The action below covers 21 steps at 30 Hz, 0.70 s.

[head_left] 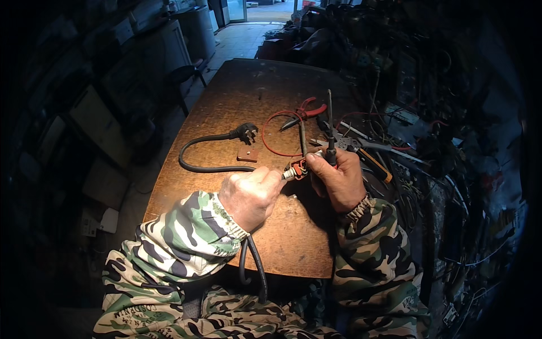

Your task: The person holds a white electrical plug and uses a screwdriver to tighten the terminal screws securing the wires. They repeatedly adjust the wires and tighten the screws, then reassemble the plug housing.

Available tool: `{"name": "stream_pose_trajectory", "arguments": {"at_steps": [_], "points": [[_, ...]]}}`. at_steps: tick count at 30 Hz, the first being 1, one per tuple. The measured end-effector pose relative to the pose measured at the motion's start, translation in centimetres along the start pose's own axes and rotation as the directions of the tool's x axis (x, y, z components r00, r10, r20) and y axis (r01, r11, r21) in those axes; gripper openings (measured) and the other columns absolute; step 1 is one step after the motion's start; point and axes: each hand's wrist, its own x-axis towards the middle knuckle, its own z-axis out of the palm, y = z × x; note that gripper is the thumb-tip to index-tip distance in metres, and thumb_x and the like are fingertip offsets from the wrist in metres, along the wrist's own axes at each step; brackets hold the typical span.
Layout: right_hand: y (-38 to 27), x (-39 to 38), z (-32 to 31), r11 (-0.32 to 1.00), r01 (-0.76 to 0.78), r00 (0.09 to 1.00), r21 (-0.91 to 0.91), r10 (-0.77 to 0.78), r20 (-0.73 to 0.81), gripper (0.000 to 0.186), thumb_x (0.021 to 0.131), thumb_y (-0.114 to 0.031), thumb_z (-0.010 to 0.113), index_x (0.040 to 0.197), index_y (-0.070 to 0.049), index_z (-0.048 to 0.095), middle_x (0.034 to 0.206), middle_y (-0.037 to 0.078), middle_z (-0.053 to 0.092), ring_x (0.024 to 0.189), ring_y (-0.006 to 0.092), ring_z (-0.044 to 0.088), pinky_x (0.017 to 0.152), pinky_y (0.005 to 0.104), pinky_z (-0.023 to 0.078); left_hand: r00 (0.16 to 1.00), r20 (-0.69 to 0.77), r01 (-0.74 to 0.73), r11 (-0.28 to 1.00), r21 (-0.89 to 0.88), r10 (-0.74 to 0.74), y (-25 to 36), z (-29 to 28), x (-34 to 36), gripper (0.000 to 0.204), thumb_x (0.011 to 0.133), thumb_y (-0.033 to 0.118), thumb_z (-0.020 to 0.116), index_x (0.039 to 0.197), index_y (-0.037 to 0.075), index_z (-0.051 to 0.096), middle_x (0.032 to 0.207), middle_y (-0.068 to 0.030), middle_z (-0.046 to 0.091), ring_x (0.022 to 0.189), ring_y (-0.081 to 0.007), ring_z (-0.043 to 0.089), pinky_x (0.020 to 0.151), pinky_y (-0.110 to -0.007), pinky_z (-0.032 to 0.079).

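Observation:
My left hand [251, 195] is closed around a black cable [214, 168] beside the pale fitting at one end of a small red device with exposed wires [298, 170]. My right hand [339, 183] grips that device, with a black tool with an upright metal shaft [331, 127] rising from it; a second upright rod [302, 135] stands by my thumb. The cable loops to a black plug [247, 133] on the wooden table [276, 248]. A small brown piece [247, 156] lies below the plug. Red-handled pliers [313, 111] and a thin red wire loop [265, 138] lie behind my hands.
Several tools [375, 164] lie at the table's right edge, beside piled cables and dark clutter [429, 113]. A stool [182, 73] stands behind the table at the left, near panels [96, 118] and a cylindrical container [200, 37]. A lit doorway [265, 14] is at the back.

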Motion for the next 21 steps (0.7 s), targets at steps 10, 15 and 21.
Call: {"name": "stream_pose_trajectory", "arguments": {"at_steps": [10, 15, 21], "points": [[0.1, 0.1, -0.2, 0.994, 0.098, 0.995, 0.055, -0.100, 0.022, 0.021, 0.097, -0.018, 0.066, 0.107, 0.001, 0.066, 0.065, -0.003, 0.058, 0.050, 0.0033, 0.049, 0.044, 0.0196, 0.037, 0.990, -0.047, 0.114, 0.955, -0.273, -0.131, -0.7, 0.5, 0.7, 0.012, 0.085, 0.008, 0.074, 0.090, -0.002, 0.070, 0.078, -0.0166, 0.071, 0.067, -0.0285, 0.071, 0.056, -0.034, 0.054], [-0.1, 0.2, -0.5, 0.994, 0.087, 0.995, 0.070, -0.090, 0.032, 0.024, 0.097, -0.020, 0.065, 0.108, 0.001, 0.066, 0.066, -0.003, 0.057, 0.050, 0.0033, 0.048, 0.044, 0.0192, 0.036, 0.979, 0.068, 0.202, 0.942, -0.267, -0.190, -0.8, 0.4, 1.0, 0.012, 0.086, 0.009, 0.072, 0.091, -0.002, 0.071, 0.077, -0.0175, 0.070, 0.066, -0.0310, 0.070, 0.056, -0.035, 0.054], [-0.2, 0.4, -0.4, 0.990, 0.013, 0.996, 0.140, -0.025, 0.086, 0.024, 0.099, -0.022, 0.061, 0.106, 0.000, 0.065, 0.067, -0.002, 0.058, 0.051, 0.0036, 0.049, 0.044, 0.0195, 0.036, 0.932, 0.201, 0.361, 0.814, -0.454, -0.301, -0.7, -0.2, 1.2, 0.029, 0.089, 0.013, 0.072, 0.111, -0.004, 0.064, 0.083, -0.0129, 0.071, 0.073, -0.0195, 0.070, 0.063, -0.030, 0.053]]}}
